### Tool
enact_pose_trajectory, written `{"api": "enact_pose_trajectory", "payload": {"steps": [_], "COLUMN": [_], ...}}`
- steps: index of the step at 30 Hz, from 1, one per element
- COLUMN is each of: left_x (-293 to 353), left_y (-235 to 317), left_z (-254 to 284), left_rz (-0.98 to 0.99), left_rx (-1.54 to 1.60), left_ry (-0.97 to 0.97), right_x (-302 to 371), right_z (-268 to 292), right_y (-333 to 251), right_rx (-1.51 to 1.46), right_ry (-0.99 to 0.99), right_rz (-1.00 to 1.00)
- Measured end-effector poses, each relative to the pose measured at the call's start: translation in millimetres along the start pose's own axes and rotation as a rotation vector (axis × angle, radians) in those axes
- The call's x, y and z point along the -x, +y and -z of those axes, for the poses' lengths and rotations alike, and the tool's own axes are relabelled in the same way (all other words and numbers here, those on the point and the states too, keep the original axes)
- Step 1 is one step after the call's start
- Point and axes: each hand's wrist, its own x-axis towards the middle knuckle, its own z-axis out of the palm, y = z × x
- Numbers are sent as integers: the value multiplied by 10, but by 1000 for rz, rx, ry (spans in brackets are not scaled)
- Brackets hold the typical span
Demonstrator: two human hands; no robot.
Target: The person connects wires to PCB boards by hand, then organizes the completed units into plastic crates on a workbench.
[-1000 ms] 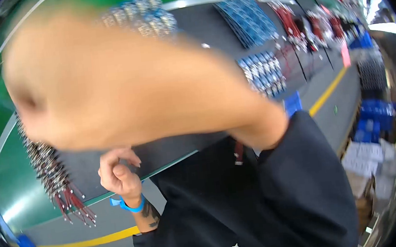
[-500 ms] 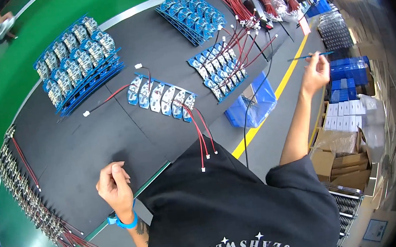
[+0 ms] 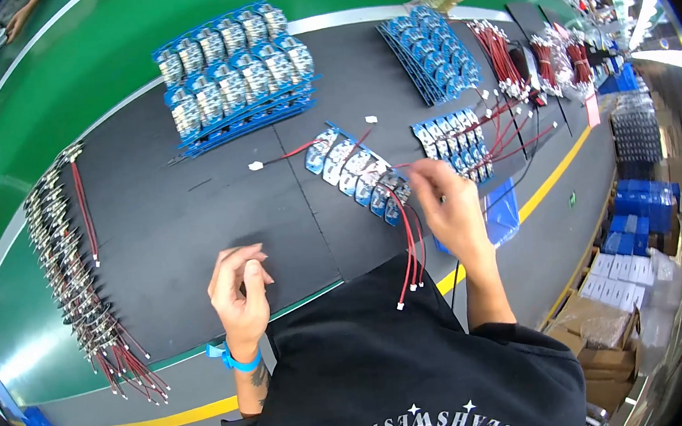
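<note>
My left hand point(image 3: 240, 294) hovers over the near edge of the dark table, its fingers loosely curled, thumb apart, holding nothing. My right hand point(image 3: 454, 208) is at the right end of a small circuit-board panel point(image 3: 346, 168), fingertips pinched on a thin red wire lead point(image 3: 401, 165) with a white connector by the boards. Blur hides the exact grip. The panel is a slanted row of several blue and white boards. Red and black leads point(image 3: 408, 243) hang from its near end towards my shirt; another lead point(image 3: 297, 150) runs left from it.
Stacked blue board panels point(image 3: 235, 78) stand at the back, with another blue stack point(image 3: 432, 54) further right. Beside my right hand lies a wired panel point(image 3: 454, 139). Red wire bundles point(image 3: 497, 55) sit at the far right. A long row of wired boards point(image 3: 66, 250) lines the left.
My right hand has come in from the far right to the board panel. The thin blue strip it held is no longer seen in it. The view has shifted; my left hand stays loosely curled.
</note>
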Motion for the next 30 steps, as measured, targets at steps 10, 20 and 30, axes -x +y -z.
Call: {"api": "enact_pose_trajectory", "payload": {"steps": [10, 20, 30], "left_x": [-16, -127, -335], "left_y": [64, 131, 685], "left_z": [6, 288, 753], "left_rz": [73, 29, 381], "left_rx": [37, 264, 3], "left_ry": [13, 189, -601], "right_x": [-223, -464, -992], "right_z": [-346, -25, -756], "right_y": [30, -201, -1445], "right_rx": [260, -483, -381], "right_ry": [-48, -628, -1180], "right_rz": [77, -101, 539]}}
